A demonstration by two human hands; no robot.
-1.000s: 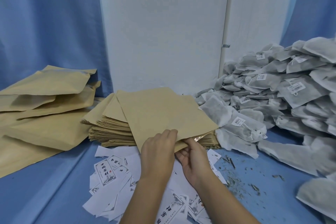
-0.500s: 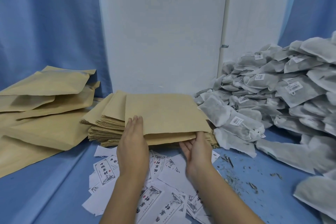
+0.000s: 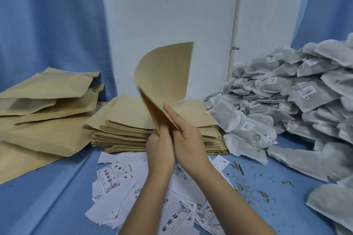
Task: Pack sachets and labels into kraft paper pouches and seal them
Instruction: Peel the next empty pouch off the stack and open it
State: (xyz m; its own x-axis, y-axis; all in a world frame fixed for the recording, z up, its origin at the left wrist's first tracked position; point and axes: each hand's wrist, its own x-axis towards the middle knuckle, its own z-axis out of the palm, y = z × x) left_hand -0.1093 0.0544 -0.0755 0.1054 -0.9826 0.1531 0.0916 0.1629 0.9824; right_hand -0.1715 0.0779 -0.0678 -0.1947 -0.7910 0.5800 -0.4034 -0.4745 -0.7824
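One kraft paper pouch (image 3: 164, 74) stands nearly upright in front of me, curved and blurred by motion. My left hand (image 3: 159, 147) grips its lower edge from the left. My right hand (image 3: 184, 135) lies against its right face, fingers straight, the thumb side meeting the left hand at the bottom edge. Beneath them sits a flat stack of empty kraft pouches (image 3: 129, 126). White printed labels (image 3: 108, 177) are scattered on the blue table in front of the stack. A large heap of grey mesh sachets (image 3: 286, 97) with small white tags fills the right side.
A pile of filled kraft pouches (image 3: 44, 101) lies at the left. Dry herb crumbs (image 3: 246, 183) speckle the blue table (image 3: 47, 196) right of the labels. A white panel (image 3: 168, 15) and blue curtains stand close behind everything.
The top pouch lay flat on the stack between both hands. Now it is lifted off and swung upright, and both hands have come together at its lower edge.
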